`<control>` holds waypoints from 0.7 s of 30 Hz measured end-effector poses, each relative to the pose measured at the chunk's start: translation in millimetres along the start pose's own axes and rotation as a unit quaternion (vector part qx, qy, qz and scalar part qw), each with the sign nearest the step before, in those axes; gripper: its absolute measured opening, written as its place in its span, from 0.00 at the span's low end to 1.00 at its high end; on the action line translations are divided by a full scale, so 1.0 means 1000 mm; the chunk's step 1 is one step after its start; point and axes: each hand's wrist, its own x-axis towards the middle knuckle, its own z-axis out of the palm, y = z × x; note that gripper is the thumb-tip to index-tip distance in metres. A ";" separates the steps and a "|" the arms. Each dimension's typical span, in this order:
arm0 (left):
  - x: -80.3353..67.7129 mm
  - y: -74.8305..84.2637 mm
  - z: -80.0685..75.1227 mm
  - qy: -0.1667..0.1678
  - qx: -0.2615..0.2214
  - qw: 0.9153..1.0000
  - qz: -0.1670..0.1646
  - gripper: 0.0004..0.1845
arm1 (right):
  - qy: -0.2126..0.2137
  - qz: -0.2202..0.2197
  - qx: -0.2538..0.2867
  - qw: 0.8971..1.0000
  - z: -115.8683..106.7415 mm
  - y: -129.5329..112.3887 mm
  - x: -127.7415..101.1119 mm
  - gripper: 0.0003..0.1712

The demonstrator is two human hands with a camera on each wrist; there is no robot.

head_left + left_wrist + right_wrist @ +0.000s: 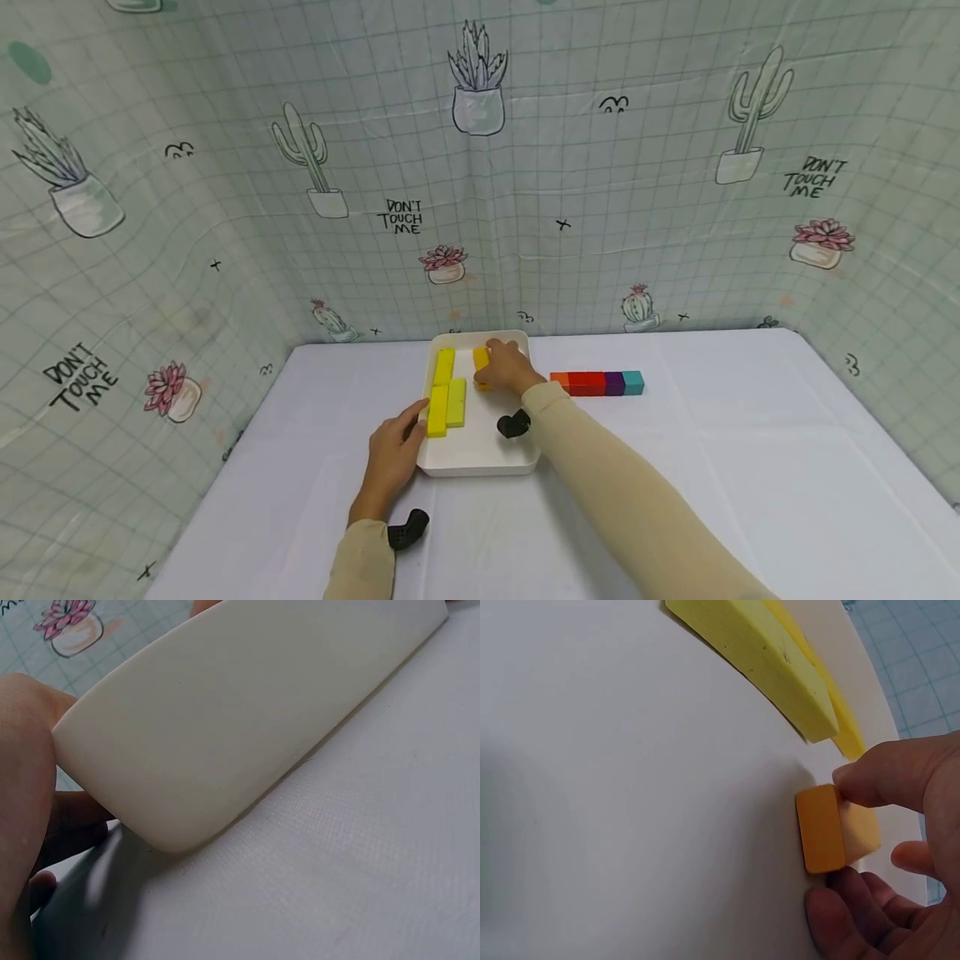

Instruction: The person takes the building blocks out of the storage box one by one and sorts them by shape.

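A white tray [480, 458] lies on the table with three yellow blocks along its left side: one at the back [444, 367], one in front of it [437, 413] and a paler one [456, 403] beside that. My right hand [512, 367] pinches an orange-yellow block [822, 829] between thumb and fingers, low over the tray's floor near the back. Whether the block touches the floor I cannot tell. At the left wall, my left hand [393, 454] holds the tray's rim with thumb and forefinger. Its other fingers show below the rim in the left wrist view.
Right of the tray, a row of blocks stands end to end: orange [559, 379], red [587, 383], purple [614, 383] and teal [633, 382]. White cloth [712, 467] covers the table. A printed curtain [540, 183] hangs behind and at both sides.
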 end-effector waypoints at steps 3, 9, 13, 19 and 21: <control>0.000 0.000 0.000 0.001 -0.001 1.000 -0.004 0.22 | -0.005 -0.002 0.010 1.000 -0.001 0.001 0.000 0.42; 0.000 0.003 0.001 -0.004 -0.002 1.000 -0.005 0.23 | -0.005 -0.001 0.012 1.000 -0.005 0.003 -0.003 0.35; 0.001 0.003 0.001 -0.004 -0.002 1.000 -0.002 0.23 | -0.001 0.000 0.007 1.000 -0.004 0.002 -0.002 0.33; 0.001 0.003 0.001 -0.004 -0.004 1.000 -0.003 0.23 | -0.003 -0.004 0.003 1.000 -0.001 0.003 0.001 0.36; 0.001 0.003 0.001 -0.005 -0.003 1.000 -0.005 0.23 | -0.008 -0.003 0.005 1.000 -0.001 0.003 0.002 0.38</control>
